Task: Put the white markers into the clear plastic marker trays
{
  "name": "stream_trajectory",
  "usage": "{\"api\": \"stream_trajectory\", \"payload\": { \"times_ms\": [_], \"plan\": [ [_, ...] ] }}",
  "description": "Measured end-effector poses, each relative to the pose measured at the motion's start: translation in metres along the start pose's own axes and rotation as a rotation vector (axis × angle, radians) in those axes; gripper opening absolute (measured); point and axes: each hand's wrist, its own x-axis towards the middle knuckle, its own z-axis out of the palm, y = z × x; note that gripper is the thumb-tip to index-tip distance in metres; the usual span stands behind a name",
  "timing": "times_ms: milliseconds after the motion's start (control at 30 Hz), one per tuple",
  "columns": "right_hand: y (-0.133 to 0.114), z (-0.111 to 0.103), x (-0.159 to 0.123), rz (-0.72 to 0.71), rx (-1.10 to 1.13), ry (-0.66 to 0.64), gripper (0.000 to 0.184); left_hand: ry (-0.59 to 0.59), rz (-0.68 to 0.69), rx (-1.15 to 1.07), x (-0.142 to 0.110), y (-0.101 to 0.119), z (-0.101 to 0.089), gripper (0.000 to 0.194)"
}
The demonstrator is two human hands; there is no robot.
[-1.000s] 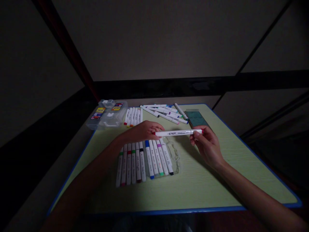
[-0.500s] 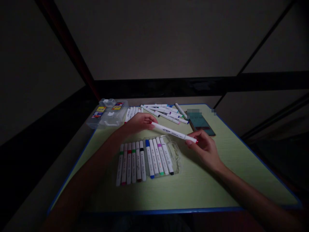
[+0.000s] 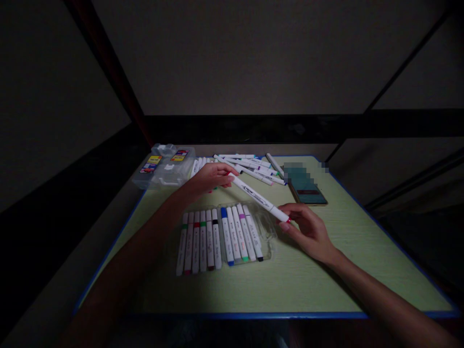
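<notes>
Between my hands a white marker (image 3: 258,197) with red ends is held above the table, slanting down to the right. My left hand (image 3: 214,177) pinches its upper end. Thumb and fingers of my right hand (image 3: 305,229) close on its lower red end. Below it lies a clear plastic tray (image 3: 268,244) with white markers in two side-by-side groups. The left group (image 3: 199,246) shows green, red and black bands; the right group (image 3: 239,237) has blue, purple, green and black parts.
A loose pile of markers (image 3: 250,166) lies at the back, and a short row of markers (image 3: 199,165) is partly behind my left hand. A translucent case (image 3: 170,169) stands at the back left. A phone (image 3: 306,186) lies right of the pile on the blue-edged table (image 3: 355,270).
The marker has turned from nearly level to slanted, its left end rising and its right end dropping. My left hand moved up and away; my right hand moved lower.
</notes>
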Motion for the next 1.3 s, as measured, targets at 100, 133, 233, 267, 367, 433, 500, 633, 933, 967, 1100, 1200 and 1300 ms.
{"api": "stream_trajectory", "payload": {
  "times_ms": [100, 133, 233, 267, 367, 433, 500, 633, 933, 967, 1100, 1200, 1300],
  "plan": [
    [-0.002, 0.0, -0.002, -0.052, -0.012, -0.057, 0.024, 0.012, -0.029, -0.014, -0.002, 0.008, 0.004, 0.03],
    [-0.003, 0.0, -0.003, -0.071, -0.019, -0.079, 0.025, 0.019, -0.04, -0.021, -0.002, 0.01, 0.005, 0.03],
    [-0.008, 0.0, -0.002, -0.146, -0.063, -0.132, 0.031, 0.043, -0.067, -0.034, -0.003, 0.013, 0.009, 0.024],
    [-0.009, 0.0, -0.002, -0.174, -0.084, -0.143, 0.032, 0.05, -0.071, -0.041, -0.003, 0.014, 0.01, 0.022],
    [-0.012, -0.001, -0.002, -0.256, -0.143, -0.19, 0.035, 0.073, -0.086, -0.08, -0.003, 0.016, 0.013, 0.017],
    [-0.014, -0.001, -0.002, -0.304, -0.167, -0.226, 0.036, 0.073, -0.092, -0.101, -0.003, 0.016, 0.016, 0.014],
    [-0.014, -0.001, -0.003, -0.344, -0.182, -0.258, 0.036, 0.056, -0.085, -0.11, -0.002, 0.013, 0.017, 0.012],
    [-0.016, 0.0, -0.004, -0.393, -0.223, -0.316, 0.033, 0.02, -0.025, -0.155, 0.002, 0.001, 0.02, 0.014],
    [-0.014, 0.002, -0.002, -0.563, -0.317, -0.331, 0.021, -0.002, 0.02, -0.197, 0.001, -0.002, 0.032, 0.015],
    [-0.015, 0.002, -0.001, -0.574, -0.323, -0.341, 0.021, 0.004, 0.014, -0.175, 0.001, -0.003, 0.034, 0.015],
    [-0.016, 0.002, -0.001, -0.596, -0.35, -0.374, 0.021, 0.024, 0.036, -0.032, 0.006, -0.01, 0.04, 0.021],
    [-0.014, 0.004, 0.0, -0.598, -0.373, -0.394, 0.022, 0.019, 0.103, 0.06, 0.008, -0.016, 0.045, 0.024],
    [-0.012, 0.007, -0.001, -0.599, -0.397, -0.432, 0.023, 0.0, 0.144, 0.105, 0.007, -0.02, 0.049, 0.026]
  ]
}}
